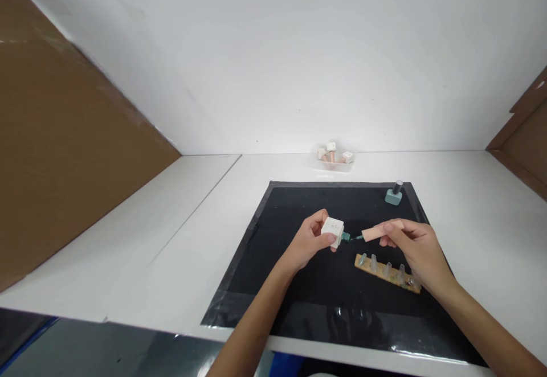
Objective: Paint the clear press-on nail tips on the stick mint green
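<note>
My left hand (308, 241) grips a small white square bottle (333, 230) above the black mat (273, 251), tipped toward the right. My right hand (416, 246) pinches a pink brush cap (378, 232) whose thin teal brush tip points into the bottle's green neck. Just below my right hand lies a wooden strip (387, 273) with several clear nail tips standing on it.
A teal polish bottle with a dark cap (394, 193) stands at the mat's far right corner. A clear tray (335, 158) of small bottles sits against the white back wall. Brown cardboard panels flank the white table on both sides.
</note>
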Tool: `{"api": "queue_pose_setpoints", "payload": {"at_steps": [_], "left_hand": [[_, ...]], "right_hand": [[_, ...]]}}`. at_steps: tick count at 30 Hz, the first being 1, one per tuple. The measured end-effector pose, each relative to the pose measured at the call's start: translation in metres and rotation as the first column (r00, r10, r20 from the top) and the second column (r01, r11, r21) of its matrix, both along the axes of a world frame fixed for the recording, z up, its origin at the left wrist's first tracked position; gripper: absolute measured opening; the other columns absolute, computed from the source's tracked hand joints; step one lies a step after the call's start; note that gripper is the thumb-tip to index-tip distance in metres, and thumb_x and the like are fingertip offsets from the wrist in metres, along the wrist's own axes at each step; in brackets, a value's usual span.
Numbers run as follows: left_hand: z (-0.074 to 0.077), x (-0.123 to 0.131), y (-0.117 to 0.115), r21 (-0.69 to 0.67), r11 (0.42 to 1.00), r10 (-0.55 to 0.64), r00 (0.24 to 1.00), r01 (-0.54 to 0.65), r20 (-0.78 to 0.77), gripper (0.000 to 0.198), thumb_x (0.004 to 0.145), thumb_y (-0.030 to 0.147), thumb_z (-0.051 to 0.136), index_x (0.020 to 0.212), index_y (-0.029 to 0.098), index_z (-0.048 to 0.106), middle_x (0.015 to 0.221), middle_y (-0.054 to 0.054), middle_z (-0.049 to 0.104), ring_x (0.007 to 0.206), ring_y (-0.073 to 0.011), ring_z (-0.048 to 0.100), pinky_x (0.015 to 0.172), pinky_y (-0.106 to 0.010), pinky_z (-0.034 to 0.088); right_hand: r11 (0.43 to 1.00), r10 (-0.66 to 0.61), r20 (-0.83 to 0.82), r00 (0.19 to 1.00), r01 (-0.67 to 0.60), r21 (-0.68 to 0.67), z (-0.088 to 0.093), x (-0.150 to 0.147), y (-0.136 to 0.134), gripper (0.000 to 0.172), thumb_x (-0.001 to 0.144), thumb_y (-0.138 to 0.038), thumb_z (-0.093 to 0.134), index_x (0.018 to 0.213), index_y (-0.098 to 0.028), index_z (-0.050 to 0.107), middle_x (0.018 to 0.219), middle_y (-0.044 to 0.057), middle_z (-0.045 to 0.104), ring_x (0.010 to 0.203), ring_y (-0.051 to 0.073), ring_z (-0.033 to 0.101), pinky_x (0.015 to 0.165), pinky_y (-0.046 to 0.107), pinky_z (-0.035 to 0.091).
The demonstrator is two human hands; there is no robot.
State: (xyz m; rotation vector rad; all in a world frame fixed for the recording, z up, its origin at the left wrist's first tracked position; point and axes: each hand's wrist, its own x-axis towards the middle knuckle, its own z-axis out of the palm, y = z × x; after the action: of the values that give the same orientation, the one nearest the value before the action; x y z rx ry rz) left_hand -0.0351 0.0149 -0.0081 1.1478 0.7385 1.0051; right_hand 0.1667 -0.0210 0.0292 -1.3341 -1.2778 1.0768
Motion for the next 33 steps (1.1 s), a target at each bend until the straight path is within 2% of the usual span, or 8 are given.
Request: {"api": "queue_pose_setpoints", "payload": {"at_steps": [5, 9, 13, 16, 20, 25, 29, 33], "left_hand": [[0.005, 0.000, 0.002, -0.025, 0.996, 0.079, 0.992, -0.082, -0.097, 0.050, 0.054, 0.052, 0.078, 0.064, 0.019, 0.042, 0.056, 0.006, 0.052, 0.049, -0.0084, 0.051, 0.053, -0.023, 0.045], [0.001, -0.003, 0.005, -0.022, 0.992, 0.114, 0.945, -0.127, -0.307, 0.036, 0.059, 0.036, 0.075, 0.070, 0.019, 0.046, 0.064, 0.004, 0.057, 0.060, -0.0106, 0.054, 0.062, -0.025, 0.046], [-0.009, -0.006, 0.008, 0.133, 0.985, 0.165, 0.801, -0.108, -0.575, 0.028, 0.062, 0.028, 0.071, 0.076, 0.019, 0.049, 0.067, 0.004, 0.058, 0.064, -0.0121, 0.052, 0.064, -0.026, 0.042], [-0.013, -0.008, 0.009, 0.251, 0.966, 0.226, 0.681, -0.063, -0.696, 0.023, 0.064, 0.028, 0.070, 0.076, 0.020, 0.053, 0.066, 0.004, 0.057, 0.064, -0.0128, 0.050, 0.062, -0.025, 0.040], [-0.012, -0.010, 0.012, 0.254, 0.965, 0.229, 0.656, -0.058, -0.719, 0.022, 0.066, 0.032, 0.069, 0.080, 0.019, 0.060, 0.064, 0.004, 0.054, 0.060, -0.0126, 0.048, 0.057, -0.024, 0.040], [-0.013, -0.014, 0.016, 0.332, 0.943, 0.273, 0.618, -0.020, -0.737, 0.027, 0.077, 0.036, 0.057, 0.093, 0.017, 0.068, 0.083, -0.002, 0.055, 0.063, -0.0133, 0.050, 0.065, -0.028, 0.046], [-0.012, -0.014, 0.015, 0.388, 0.922, 0.314, 0.585, 0.001, -0.747, 0.031, 0.085, 0.032, 0.046, 0.104, 0.017, 0.064, 0.091, -0.004, 0.053, 0.074, -0.0159, 0.053, 0.076, -0.032, 0.044], [-0.002, -0.013, 0.010, 0.488, 0.872, 0.415, 0.587, -0.039, -0.695, 0.022, 0.080, 0.019, 0.047, 0.098, 0.017, 0.058, 0.089, -0.003, 0.050, 0.070, -0.0141, 0.048, 0.069, -0.028, 0.041]], "right_hand": [[1.000, -0.016, -0.031, 0.999, 0.017, 0.008, -0.001, 0.003, 0.002, 0.038, 0.067, -0.055, 0.069, 0.058, -0.019, 0.074, 0.053, 0.004, 0.065, 0.052, 0.015, 0.054, 0.052, 0.026, 0.043], [0.998, -0.063, -0.069, 0.996, 0.064, 0.016, -0.002, 0.010, 0.005, 0.036, 0.066, -0.054, 0.072, 0.058, -0.019, 0.073, 0.053, 0.004, 0.065, 0.053, 0.015, 0.053, 0.054, 0.026, 0.043], [0.995, -0.101, -0.116, 0.988, 0.103, 0.008, 0.001, 0.019, 0.010, 0.035, 0.063, -0.054, 0.074, 0.060, -0.019, 0.073, 0.054, 0.003, 0.065, 0.054, 0.014, 0.052, 0.053, 0.026, 0.042], [0.997, -0.077, -0.148, 0.986, 0.075, -0.021, 0.006, 0.025, 0.014, 0.037, 0.059, -0.057, 0.076, 0.063, -0.019, 0.075, 0.057, 0.003, 0.065, 0.055, 0.013, 0.051, 0.052, 0.026, 0.041], [0.998, 0.007, -0.158, 0.987, -0.018, -0.068, 0.009, 0.030, 0.019, 0.042, 0.054, -0.059, 0.078, 0.062, -0.018, 0.074, 0.048, 0.001, 0.057, 0.049, 0.011, 0.046, 0.049, 0.026, 0.039], [0.993, 0.048, -0.148, 0.988, -0.062, -0.097, 0.001, 0.035, 0.025, 0.047, 0.057, -0.061, 0.075, 0.066, -0.015, 0.074, 0.045, -0.001, 0.051, 0.046, 0.011, 0.043, 0.046, 0.026, 0.037], [0.993, 0.036, -0.155, 0.987, -0.052, -0.104, -0.002, 0.043, 0.025, 0.048, 0.062, -0.061, 0.072, 0.071, -0.014, 0.073, 0.047, -0.002, 0.050, 0.047, 0.011, 0.043, 0.047, 0.026, 0.037], [0.990, 0.026, -0.173, 0.985, -0.049, -0.133, 0.001, 0.047, 0.023, 0.045, 0.063, -0.058, 0.074, 0.074, -0.014, 0.073, 0.048, -0.002, 0.050, 0.048, 0.011, 0.043, 0.048, 0.027, 0.037]]}}
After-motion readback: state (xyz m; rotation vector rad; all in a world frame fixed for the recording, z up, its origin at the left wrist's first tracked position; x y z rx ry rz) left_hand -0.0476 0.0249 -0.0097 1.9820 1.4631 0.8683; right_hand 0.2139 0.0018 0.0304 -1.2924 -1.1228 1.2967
